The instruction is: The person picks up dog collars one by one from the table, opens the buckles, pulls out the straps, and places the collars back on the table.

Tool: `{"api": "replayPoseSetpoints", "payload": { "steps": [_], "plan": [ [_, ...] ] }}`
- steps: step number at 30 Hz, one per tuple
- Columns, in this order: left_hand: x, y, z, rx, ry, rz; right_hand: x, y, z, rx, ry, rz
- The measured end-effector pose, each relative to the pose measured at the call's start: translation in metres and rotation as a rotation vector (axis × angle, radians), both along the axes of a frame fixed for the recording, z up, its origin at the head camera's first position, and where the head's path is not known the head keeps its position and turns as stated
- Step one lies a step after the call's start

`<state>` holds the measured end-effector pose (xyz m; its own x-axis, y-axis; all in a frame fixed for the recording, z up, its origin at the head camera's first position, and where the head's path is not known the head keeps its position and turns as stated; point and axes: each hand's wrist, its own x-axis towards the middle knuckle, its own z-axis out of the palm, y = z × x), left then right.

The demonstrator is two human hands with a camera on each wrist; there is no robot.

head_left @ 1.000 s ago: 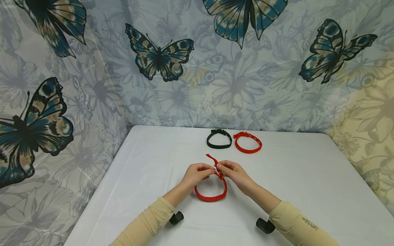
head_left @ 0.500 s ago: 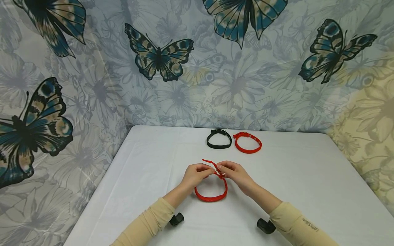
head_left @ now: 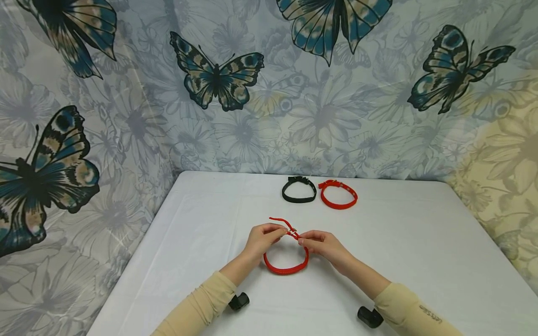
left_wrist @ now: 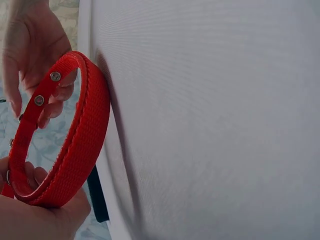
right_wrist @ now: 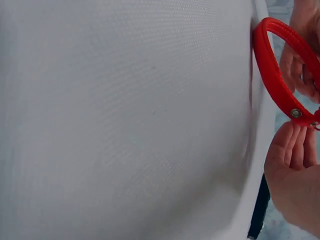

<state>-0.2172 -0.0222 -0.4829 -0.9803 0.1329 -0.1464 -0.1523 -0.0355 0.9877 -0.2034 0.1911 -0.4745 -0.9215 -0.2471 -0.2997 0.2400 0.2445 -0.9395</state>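
Observation:
A red collar (head_left: 286, 270) with metal eyelets stands in a loop over the white table, its lower edge near the cloth. My left hand (head_left: 260, 240) pinches it by the metal buckle (head_left: 292, 231), beyond which the strap's loose end (head_left: 277, 219) points up and left. On the other side, my right hand (head_left: 328, 247) pinches the strap just below the buckle. The left wrist view has the padded band (left_wrist: 95, 125) close up, with eyelets along the strap. In the right wrist view, fingertips (right_wrist: 285, 132) meet the collar beside an eyelet. The fingers partly hide the buckle.
A black collar (head_left: 299, 200) and a second red collar (head_left: 338, 205), both buckled into loops, lie side by side towards the table's back edge. Black wrist devices (head_left: 370, 317) show beside each forearm. Butterfly-patterned cloth (head_left: 269, 130) hangs behind the white table (head_left: 420, 242).
The strap's loose end has swung left. My right hand has moved down from above the buckle to the strap below it. My left hand and the collar have shifted slightly left.

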Motion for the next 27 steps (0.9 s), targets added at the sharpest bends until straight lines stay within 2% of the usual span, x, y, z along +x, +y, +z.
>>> {"api": "replayPoseSetpoints", "payload": {
  "steps": [5,10,17,23,27],
  "plan": [
    [0.000,0.000,0.000,0.026,-0.020,0.012,-0.001,-0.001,-0.002,0.010,-0.006,-0.033],
    [-0.001,-0.001,-0.001,0.040,-0.049,0.040,-0.001,0.000,-0.003,0.014,0.017,-0.030],
    [0.003,-0.003,0.010,0.020,-0.046,0.049,0.001,0.002,-0.003,0.014,0.035,-0.017],
    [-0.001,-0.002,-0.001,0.023,-0.058,0.100,0.002,0.003,-0.002,0.013,0.039,0.001],
    [-0.002,-0.002,-0.003,0.031,-0.072,0.109,0.001,0.003,-0.001,0.016,0.035,0.009]
  ]
}}
